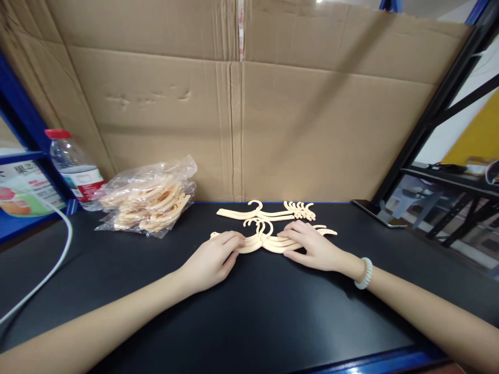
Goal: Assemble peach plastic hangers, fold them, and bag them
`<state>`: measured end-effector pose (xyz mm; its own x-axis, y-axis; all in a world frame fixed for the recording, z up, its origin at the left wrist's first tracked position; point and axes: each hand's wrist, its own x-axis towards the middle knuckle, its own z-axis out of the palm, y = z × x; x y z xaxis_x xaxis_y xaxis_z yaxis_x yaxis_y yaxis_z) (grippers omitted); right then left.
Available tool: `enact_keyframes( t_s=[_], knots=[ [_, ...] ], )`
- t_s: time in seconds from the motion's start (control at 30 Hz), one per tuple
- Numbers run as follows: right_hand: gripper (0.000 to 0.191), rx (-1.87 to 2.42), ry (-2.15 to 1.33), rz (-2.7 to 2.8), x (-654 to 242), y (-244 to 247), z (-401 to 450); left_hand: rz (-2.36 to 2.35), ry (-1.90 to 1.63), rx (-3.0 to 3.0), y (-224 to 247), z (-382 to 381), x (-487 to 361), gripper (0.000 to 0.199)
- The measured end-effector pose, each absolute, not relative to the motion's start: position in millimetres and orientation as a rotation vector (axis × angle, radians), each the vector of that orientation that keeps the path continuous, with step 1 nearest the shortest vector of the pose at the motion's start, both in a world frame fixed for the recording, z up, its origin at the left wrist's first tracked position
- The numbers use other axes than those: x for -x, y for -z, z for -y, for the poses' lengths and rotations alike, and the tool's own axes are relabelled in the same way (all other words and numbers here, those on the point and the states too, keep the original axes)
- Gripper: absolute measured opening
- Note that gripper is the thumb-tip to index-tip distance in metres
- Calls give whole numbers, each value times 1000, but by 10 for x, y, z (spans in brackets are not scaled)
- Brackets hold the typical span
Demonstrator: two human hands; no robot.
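Several cream hangers (252,244) lie overlapped on the black table, their hooks pointing toward the cardboard. My left hand (213,258) is closed round their left arms, fingers curled over the top. On their right arms rests my right hand (310,245), thumb below and fingers above, gripping them. Just behind lies another cream hanger (236,214), with a row of small hooked cream pieces (301,210) at its right end. Neither hand touches these.
A clear plastic bag of cream hangers (150,200) lies at the back left, beside a red-capped bottle (81,174). A white cable (58,259) curves along the left. A flat dark device (378,214) lies at the back right. Cardboard (312,119) stands behind the table (249,322).
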<state>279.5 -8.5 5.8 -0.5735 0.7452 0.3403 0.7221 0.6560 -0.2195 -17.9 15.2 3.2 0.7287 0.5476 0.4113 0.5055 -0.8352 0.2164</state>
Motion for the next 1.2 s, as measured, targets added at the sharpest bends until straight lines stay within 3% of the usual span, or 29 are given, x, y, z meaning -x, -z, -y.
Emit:
enact_keyframes(
  t_s=[0.53,0.8,1.07,1.2],
  knots=[
    [32,1135,-54,2469,-2767,-73,100,-849,-849,-2976,-56,-108,145,22],
    [32,1104,-71,2460,-2766,-36,81,-241,-517,-3044,-164,294,-32,24],
    [31,1036,-148,2406,-2756,-6,83,-506,-631,-2892,-124,257,-12,23],
    [31,1027,-170,2405,-2761,-5,77,-787,-665,-2918,-25,233,-8,46]
  ],
)
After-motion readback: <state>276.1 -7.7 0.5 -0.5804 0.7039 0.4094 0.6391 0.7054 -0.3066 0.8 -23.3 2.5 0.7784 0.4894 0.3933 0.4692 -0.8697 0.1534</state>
